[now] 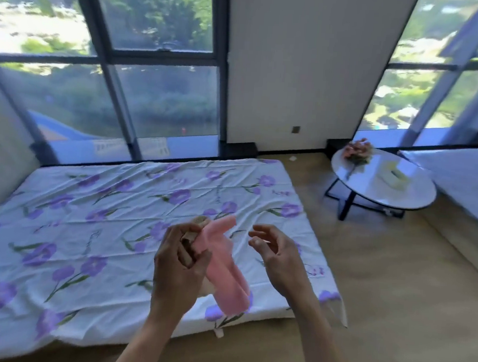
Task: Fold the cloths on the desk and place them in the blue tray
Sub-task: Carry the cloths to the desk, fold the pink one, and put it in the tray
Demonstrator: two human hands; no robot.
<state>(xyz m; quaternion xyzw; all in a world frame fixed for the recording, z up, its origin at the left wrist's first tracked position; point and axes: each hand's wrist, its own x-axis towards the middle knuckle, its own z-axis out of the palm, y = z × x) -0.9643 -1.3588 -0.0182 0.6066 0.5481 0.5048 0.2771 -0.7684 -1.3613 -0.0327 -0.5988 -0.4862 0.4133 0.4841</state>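
A pink cloth [224, 266] hangs folded over in a long strip from my left hand [178, 264], held above the near right part of a mattress. The same hand also grips a tan cloth [189, 247], bunched between its fingers and partly hidden behind them. My right hand [275, 253] hovers just right of the pink cloth, fingers apart and curled, touching nothing. No blue tray is in view.
A low mattress [89, 227] with a white sheet printed with purple flowers fills the left and middle. A round glass side table [415, 200] with flowers [357, 151] stands at the right, another bed edge [462, 177] beyond it. Windows line the far wall.
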